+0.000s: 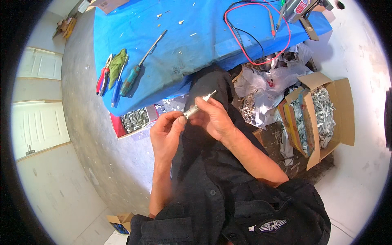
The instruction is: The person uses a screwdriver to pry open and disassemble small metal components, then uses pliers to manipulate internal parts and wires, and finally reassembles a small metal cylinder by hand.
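You have one small metal cylinder [190, 112] in front of your lap, held between both hands below the desk edge. Your left hand [166, 130] has its thumb and forefinger pinched on the lower end; the fingers of your right hand [214, 119] are closed round the upper end, where a single thin pale stem [210, 96] sticks out past the thumb. Whether stem and cylinder are one piece, you cannot tell from here.

To handle it well, keep both pinches in line with its axis, let one hand steady while the other works, and avoid side load on the stem, which would probably bend first.

Now the count. On the blue-covered desk [171, 20], at its left corner, lie two screwdrivers, one teal-handled [131, 78] and one blue-handled [116, 93], plus one pair of red-handled pliers [100, 83] and one green rag [117, 67]. At the far right are two test leads, one red [290, 34] and one black [244, 33], near one grey device [295, 10]. Below the desk on the left, one box [119, 125] holds small metal parts [135, 119], too many to count; to your right, one open carton [345, 114] holds uncountable silvery strips [322, 116].
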